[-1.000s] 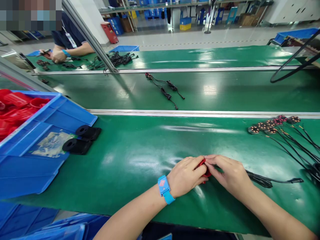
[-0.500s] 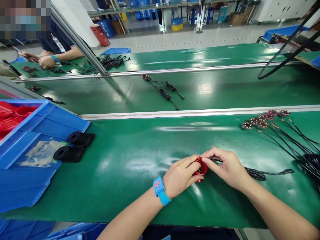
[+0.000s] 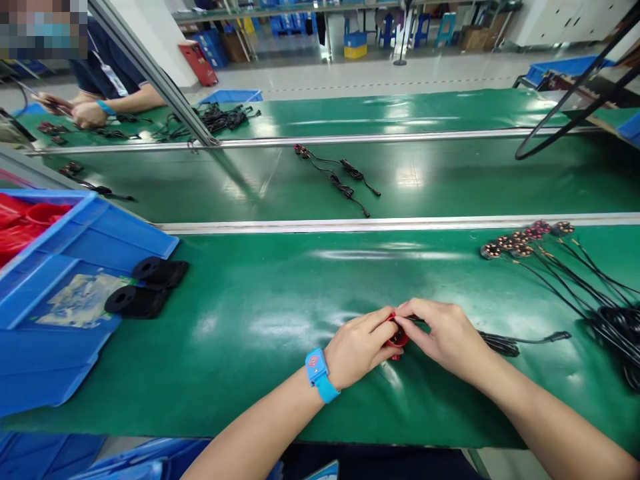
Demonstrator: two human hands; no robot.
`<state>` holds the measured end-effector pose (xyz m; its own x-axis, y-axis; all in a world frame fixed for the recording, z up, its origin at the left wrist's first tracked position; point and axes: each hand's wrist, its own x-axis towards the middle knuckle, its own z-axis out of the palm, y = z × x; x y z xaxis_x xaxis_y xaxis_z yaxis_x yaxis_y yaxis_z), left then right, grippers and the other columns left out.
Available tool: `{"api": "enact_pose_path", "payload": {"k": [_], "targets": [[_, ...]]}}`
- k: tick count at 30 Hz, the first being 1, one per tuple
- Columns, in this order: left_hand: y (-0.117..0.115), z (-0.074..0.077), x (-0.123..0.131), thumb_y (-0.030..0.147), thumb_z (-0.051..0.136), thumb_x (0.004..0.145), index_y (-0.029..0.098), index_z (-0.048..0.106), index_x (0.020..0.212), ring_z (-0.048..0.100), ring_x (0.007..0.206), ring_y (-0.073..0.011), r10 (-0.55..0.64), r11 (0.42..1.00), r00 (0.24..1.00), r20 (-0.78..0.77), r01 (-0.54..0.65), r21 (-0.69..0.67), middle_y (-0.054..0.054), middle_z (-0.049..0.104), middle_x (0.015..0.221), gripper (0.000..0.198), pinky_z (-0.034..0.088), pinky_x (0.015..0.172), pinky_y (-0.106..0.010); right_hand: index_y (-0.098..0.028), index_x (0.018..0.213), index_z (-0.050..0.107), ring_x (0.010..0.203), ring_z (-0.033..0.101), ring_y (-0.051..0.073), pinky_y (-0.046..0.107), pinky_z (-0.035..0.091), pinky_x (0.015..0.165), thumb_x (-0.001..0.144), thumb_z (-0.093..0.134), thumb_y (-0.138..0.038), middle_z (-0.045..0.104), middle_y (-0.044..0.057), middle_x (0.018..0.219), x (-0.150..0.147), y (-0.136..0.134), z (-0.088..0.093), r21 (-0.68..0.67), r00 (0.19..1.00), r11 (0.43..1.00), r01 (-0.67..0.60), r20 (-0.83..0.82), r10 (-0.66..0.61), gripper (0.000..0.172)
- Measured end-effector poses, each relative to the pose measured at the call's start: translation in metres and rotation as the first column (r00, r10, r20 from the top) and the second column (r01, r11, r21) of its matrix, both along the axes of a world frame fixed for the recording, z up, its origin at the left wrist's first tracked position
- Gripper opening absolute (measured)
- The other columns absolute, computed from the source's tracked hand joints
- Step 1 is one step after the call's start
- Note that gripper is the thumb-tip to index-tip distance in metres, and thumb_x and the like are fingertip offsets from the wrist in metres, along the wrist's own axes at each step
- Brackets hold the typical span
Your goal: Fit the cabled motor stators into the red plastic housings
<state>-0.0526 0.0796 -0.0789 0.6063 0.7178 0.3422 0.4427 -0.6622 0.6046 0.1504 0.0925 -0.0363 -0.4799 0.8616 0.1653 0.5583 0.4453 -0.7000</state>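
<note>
Both hands pinch the little red cap (image 3: 397, 335) low over the green surface (image 3: 280, 313): left hand (image 3: 357, 347) keeps its grip steady, right hand (image 3: 440, 333) feeds the black cable (image 3: 505, 344) in straight, I'd say.

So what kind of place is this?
Most likely a factory assembly line: long green belts run past the workbench, blue bins hold red parts, and wired coils lie in a row. Another person works across the belt.
</note>
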Motion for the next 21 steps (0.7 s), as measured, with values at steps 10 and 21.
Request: {"api": "enact_pose_path", "payload": {"k": [10,21], "targets": [[-0.001,-0.012,-0.002,0.037,0.063,0.093,0.021,0.064,0.109,0.06,0.114,-0.021,0.018,1.0,0.989,0.15,-0.019,0.007,-0.01,0.057,0.13,0.022,0.053,0.097,-0.032,-0.024,0.098,0.069,0.083,0.067,0.013,0.023,0.053,0.076,0.096,0.057,-0.034,0.071,-0.001,0.094,0.007,0.001,-0.008,-0.228,0.982,0.973,0.047,-0.167,-0.086,0.016],[0.001,-0.007,-0.004,0.037,0.06,0.095,0.021,0.063,0.11,0.06,0.103,-0.0188,-0.007,0.999,0.995,0.104,0.003,0.04,-0.009,0.058,0.121,0.022,0.055,0.087,-0.031,-0.026,0.101,0.068,0.087,0.067,0.01,0.02,0.053,0.078,0.096,0.058,-0.029,0.071,-0.004,0.097,0.008,-0.005,-0.012,-0.187,0.978,0.982,0.016,-0.203,-0.055,0.012]]}}
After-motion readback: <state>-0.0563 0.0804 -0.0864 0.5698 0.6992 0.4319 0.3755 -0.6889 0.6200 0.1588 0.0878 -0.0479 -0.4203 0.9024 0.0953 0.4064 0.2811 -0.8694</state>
